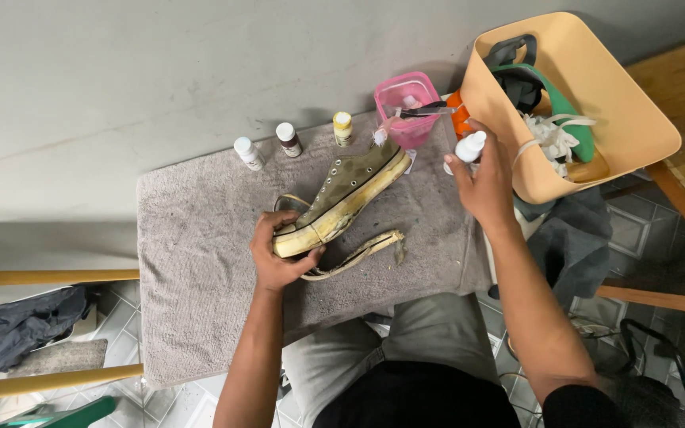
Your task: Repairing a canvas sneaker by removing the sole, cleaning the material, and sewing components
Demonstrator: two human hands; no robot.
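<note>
**Shoe gripped, bottle lifted**

Gripping the shoe [348,194] by its toe, left hand [279,252] tilts it on the towel [200,261] — rt hand [487,184] clasps a white bottle [469,147] beside the bin [588,103]. 3 bottles [289,139] stand behind.

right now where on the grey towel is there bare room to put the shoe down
Free: the towel's left half, below the three small bottles and left of the left hand. Crowded: the far right corner, with the shoe, pink container, right hand and beige basket.
</note>
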